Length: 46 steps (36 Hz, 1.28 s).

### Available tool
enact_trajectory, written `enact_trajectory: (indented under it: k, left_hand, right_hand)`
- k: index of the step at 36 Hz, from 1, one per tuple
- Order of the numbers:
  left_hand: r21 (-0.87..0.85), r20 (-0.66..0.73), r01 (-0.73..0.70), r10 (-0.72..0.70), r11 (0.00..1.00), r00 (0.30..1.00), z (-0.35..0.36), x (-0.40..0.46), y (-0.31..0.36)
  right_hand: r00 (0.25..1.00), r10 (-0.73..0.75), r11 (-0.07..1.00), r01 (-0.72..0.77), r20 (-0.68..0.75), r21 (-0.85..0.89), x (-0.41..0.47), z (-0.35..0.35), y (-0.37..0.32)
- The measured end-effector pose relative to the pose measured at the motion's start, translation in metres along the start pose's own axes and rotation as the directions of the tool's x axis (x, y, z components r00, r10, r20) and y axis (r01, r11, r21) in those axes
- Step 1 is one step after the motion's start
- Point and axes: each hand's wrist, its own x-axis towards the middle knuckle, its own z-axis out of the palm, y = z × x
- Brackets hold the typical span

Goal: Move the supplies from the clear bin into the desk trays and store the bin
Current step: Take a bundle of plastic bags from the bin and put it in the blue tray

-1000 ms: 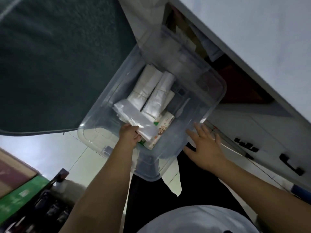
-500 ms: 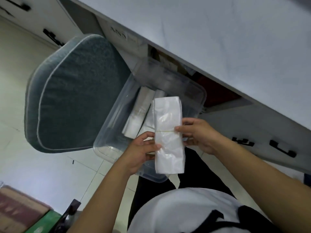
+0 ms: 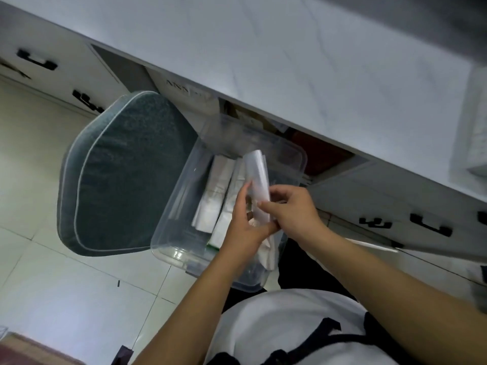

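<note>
The clear bin (image 3: 184, 206) sits just below and beyond our hands, its near corner by our lap and its far end reaching under the desk (image 3: 303, 61). We hold a white plastic-wrapped bundle (image 3: 257, 177) above the bin, tilted so its top end points away from us, toward the desk edge. Our left hand (image 3: 245, 227) is closed around the bundle's lower part from the left side, fingers wrapped up along it. Our right hand (image 3: 292, 209) pinches the same bundle from the right, thumb and fingertips pressed together on its middle, so both hands are clamped on it and touching each other at the bundle. The lower end of the bundle hangs down past our left palm, toward the bin's near wall.

Under our left hand, inside the bin, lie more white packets (image 3: 213, 196), side by side and lengthwise, with a bit of green showing on a small box (image 3: 212, 246) just below our left wrist. To the left of our left hand, touching the bin's long side, is a dark green chair cushion (image 3: 123, 175) with pale piping. Beyond our right hand, well apart, the white drawers (image 3: 395, 206) carry black handles (image 3: 429, 227). Pale floor tiles (image 3: 66, 285) spread out below our left forearm.
</note>
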Motion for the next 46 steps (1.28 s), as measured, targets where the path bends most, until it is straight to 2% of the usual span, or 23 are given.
enact_trajectory:
  k: [2, 5, 7, 9, 11, 12, 14, 16, 17, 21, 23, 25, 27, 29, 31, 34, 39, 46]
  left_hand:
    - [-0.160, 0.049, 0.041, -0.033, 0.986, 0.998, -0.004, -0.001, 0.000]
    - [-0.417, 0.215, 0.164, -0.078, 0.894, 0.973, -0.015, -0.003, 0.001]
    - [-0.500, 0.320, 0.241, -0.081, 0.832, 0.944, -0.025, -0.005, -0.001]
    - [-0.546, 0.352, 0.292, -0.101, 0.785, 0.930, -0.032, -0.004, -0.003]
    - [-0.561, 0.347, 0.308, -0.119, 0.768, 0.930, -0.035, -0.004, -0.004]
    - [-0.557, 0.343, 0.307, -0.123, 0.772, 0.931, -0.035, -0.004, -0.004]
    - [-0.536, 0.344, 0.305, -0.126, 0.787, 0.930, -0.034, -0.005, -0.004]
    - [-0.507, 0.339, 0.301, -0.135, 0.808, 0.931, -0.033, -0.005, -0.005]
    - [-0.488, 0.338, 0.298, -0.138, 0.821, 0.931, -0.033, -0.005, -0.005]
    - [-0.370, 0.364, 0.309, -0.170, 0.876, 0.916, -0.033, -0.001, -0.014]
    - [-0.226, 0.339, 0.313, -0.226, 0.922, 0.913, -0.036, 0.006, -0.024]
    - [-0.099, 0.258, 0.330, -0.296, 0.939, 0.920, -0.041, 0.020, -0.037]
    - [0.001, 0.085, 0.386, -0.385, 0.923, 0.919, -0.049, 0.041, -0.055]
    - [0.130, -0.132, 0.454, -0.438, 0.881, 0.889, -0.060, 0.067, -0.077]
    - [0.254, -0.241, 0.478, -0.424, 0.841, 0.873, -0.071, 0.095, -0.099]
    - [0.425, -0.233, 0.456, -0.392, 0.782, 0.890, -0.081, 0.134, -0.123]
    - [0.710, -0.227, 0.390, -0.334, 0.586, 0.915, -0.084, 0.195, -0.149]
    - [0.908, -0.202, 0.257, -0.193, 0.330, 0.960, -0.052, 0.253, -0.168]
  right_hand:
    - [0.997, 0.031, 0.999, -0.032, 0.066, 0.022, -0.004, -0.001, -0.006]
    - [0.984, 0.105, 0.992, -0.114, 0.147, 0.051, -0.007, -0.007, -0.011]
    - [0.997, 0.057, 0.996, -0.061, 0.058, 0.067, -0.009, -0.014, -0.012]
    - [0.998, -0.016, 1.000, 0.017, -0.067, 0.016, -0.009, -0.023, -0.010]
    - [0.993, 0.036, 0.999, -0.038, -0.110, -0.021, -0.008, -0.032, -0.006]
    - [0.989, 0.131, 0.991, -0.130, -0.075, 0.013, -0.008, -0.035, -0.005]
    - [0.940, 0.320, 0.939, -0.331, 0.116, 0.093, -0.011, -0.038, -0.003]
    - [0.875, 0.392, 0.889, -0.439, 0.283, 0.129, -0.014, -0.036, 0.000]
    - [0.867, 0.392, 0.883, -0.448, 0.307, 0.137, -0.015, -0.034, 0.003]
    - [0.900, 0.380, 0.901, -0.412, 0.213, 0.134, -0.013, -0.029, 0.023]
    - [0.906, 0.399, 0.901, -0.416, 0.142, 0.123, -0.011, -0.028, 0.036]
    - [0.906, 0.421, 0.897, -0.424, 0.045, 0.123, -0.009, -0.028, 0.051]
    - [0.894, 0.444, 0.891, -0.434, -0.056, 0.131, -0.007, -0.030, 0.067]
    - [0.874, 0.467, 0.880, -0.444, -0.132, 0.170, -0.006, -0.034, 0.083]
    - [0.852, 0.490, 0.866, -0.452, -0.186, 0.213, -0.007, -0.037, 0.097]
    - [0.826, 0.512, 0.854, -0.461, -0.236, 0.241, -0.009, -0.039, 0.117]
    - [0.807, 0.502, 0.864, -0.446, -0.312, 0.235, -0.014, -0.042, 0.144]
    - [0.804, 0.483, 0.874, -0.417, -0.347, 0.250, -0.020, -0.053, 0.165]
